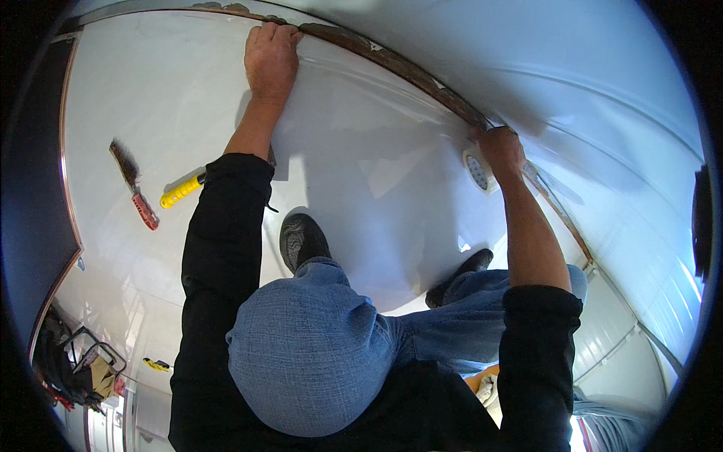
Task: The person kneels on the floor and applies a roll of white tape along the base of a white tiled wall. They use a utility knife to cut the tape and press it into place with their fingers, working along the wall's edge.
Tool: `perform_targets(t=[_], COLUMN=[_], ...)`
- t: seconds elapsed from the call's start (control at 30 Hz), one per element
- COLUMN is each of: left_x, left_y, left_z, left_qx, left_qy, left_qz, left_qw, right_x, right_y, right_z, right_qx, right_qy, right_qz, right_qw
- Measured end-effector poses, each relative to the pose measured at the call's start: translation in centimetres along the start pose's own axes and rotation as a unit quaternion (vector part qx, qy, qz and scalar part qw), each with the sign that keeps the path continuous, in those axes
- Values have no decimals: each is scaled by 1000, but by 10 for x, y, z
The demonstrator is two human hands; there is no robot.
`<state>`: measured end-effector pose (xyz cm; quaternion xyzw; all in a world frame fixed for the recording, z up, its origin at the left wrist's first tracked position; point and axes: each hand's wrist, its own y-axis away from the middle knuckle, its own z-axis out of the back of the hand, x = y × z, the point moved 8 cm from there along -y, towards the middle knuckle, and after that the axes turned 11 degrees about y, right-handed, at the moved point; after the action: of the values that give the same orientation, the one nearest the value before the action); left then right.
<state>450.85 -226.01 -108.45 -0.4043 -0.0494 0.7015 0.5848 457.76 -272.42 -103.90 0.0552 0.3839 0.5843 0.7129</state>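
My left hand [272, 59] lies at the far edge of the white floor sheet [361, 141], its fingers bent against a brown strip [390, 59] along the base of the wall. Farther right along that strip is my right hand [501, 150], closed like a fist. The fingertips of both hands are hidden, so I cannot tell whether they grip the sheet's edge. Just beside my right hand is a white ring-shaped thing [476, 171] with a patterned centre, perhaps a roll of tape. A yellow-handled tool [182, 191] passes under my left forearm, which hides its middle.
A brush [133, 183] with a red handle lies left of the yellow-handled tool. The pale wall panel [599, 85] rises at the right. A dark panel [39, 141] borders the left. Lower left are a small yellow tool [156, 364] and a bag [68, 367] of gear.
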Motion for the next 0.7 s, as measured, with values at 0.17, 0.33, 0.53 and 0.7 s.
perform_targets(t=[0.17, 0.33, 0.53, 0.7], left_x=[-1, 1, -26, -114], left_y=[2, 3, 21, 77], left_z=[2, 2, -8, -22], left_qx=[-8, -20, 85, 190], left_qy=[11, 27, 15, 153], left_qz=[-6, 23, -26, -145], left_qw=[1000, 999, 996, 959], right_x=[3, 4, 2, 0], right_y=[3, 3, 0, -3], right_z=[1, 2, -2, -2], right_qx=[-10, -27, 1, -4], right_qy=[-10, 3, -14, 16], right_qz=[4, 4, -9, -14], right_qw=[1000, 1000, 1000, 1000])
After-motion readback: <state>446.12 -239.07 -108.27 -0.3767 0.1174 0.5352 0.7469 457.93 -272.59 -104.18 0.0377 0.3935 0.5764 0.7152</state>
